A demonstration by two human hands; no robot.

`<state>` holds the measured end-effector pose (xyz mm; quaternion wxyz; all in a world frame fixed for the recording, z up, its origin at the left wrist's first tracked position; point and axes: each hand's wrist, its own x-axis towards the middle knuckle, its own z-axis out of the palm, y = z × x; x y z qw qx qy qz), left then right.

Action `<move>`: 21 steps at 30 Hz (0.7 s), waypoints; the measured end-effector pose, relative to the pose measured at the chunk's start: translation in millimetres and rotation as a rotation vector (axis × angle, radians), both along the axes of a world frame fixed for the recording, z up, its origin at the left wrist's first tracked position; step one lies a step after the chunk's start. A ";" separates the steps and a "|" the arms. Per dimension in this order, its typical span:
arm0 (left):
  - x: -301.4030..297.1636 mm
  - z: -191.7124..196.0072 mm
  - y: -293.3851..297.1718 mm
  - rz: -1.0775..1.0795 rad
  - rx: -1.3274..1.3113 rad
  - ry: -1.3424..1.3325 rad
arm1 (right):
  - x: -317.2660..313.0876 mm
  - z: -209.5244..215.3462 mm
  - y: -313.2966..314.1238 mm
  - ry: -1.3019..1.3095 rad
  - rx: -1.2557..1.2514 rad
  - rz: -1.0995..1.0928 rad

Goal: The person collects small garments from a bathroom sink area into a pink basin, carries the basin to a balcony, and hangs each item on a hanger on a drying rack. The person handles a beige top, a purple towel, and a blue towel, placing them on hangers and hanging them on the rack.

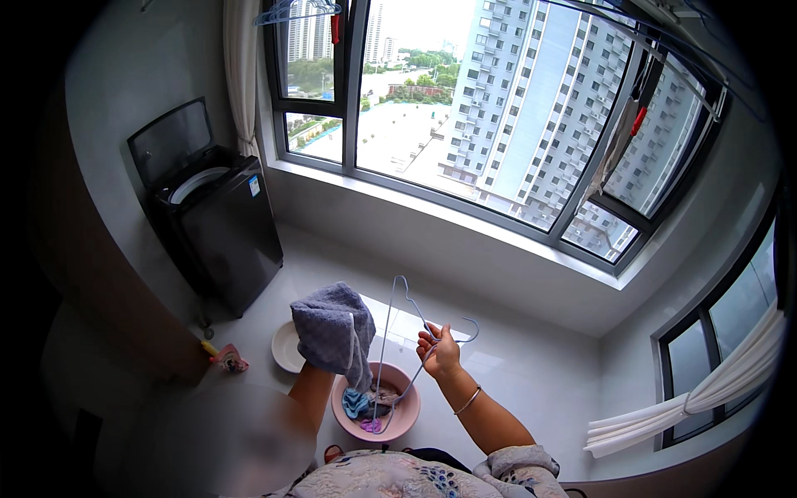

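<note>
A greyish-purple towel [332, 324] drapes over my left hand, hiding its fingers; below the cloth only the forearm [311, 394] shows. My right hand [441, 353] is closed on a thin light-blue clothes hanger [388, 324], near its hook. The hanger is turned on its side, its long frame reaching left beside the towel and down over a pink basin [407, 433]. Blue cloth [355, 403], purple cloth [370, 425] and darker wet-looking pieces lie in that basin, on the floor close to my feet. Towel and hanger look apart, though their frame edges come close.
Left of the basin stands a white basin [285, 347], partly behind the towel. A black top-loading washing machine [224, 220] with raised lid is at the left wall. More blue hangers [297, 12] hang by the window; a drying rack [689, 83] is upper right. A white curtain [689, 407] hangs right.
</note>
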<state>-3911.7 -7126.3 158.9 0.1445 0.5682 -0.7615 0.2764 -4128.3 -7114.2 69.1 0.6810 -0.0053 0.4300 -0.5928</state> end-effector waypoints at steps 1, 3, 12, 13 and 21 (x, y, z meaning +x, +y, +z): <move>8.1 -19.5 -7.9 -0.035 0.009 0.075 | -0.1 1.6 0.7 0.010 0.008 -0.014; 19.0 -44.1 -14.5 0.012 0.009 0.061 | 4.8 -2.7 -3.8 -0.018 0.006 0.016; -17.5 54.2 32.2 -0.194 -0.026 0.236 | 7.8 7.7 -2.0 -0.212 -0.129 0.053; -15.2 1.1 20.5 -0.303 0.183 0.566 | 17.8 16.1 -3.3 -0.269 -0.166 0.098; -46.7 -90.4 -4.7 -0.386 0.297 0.266 | 46.8 26.1 -7.2 -0.149 -0.155 0.113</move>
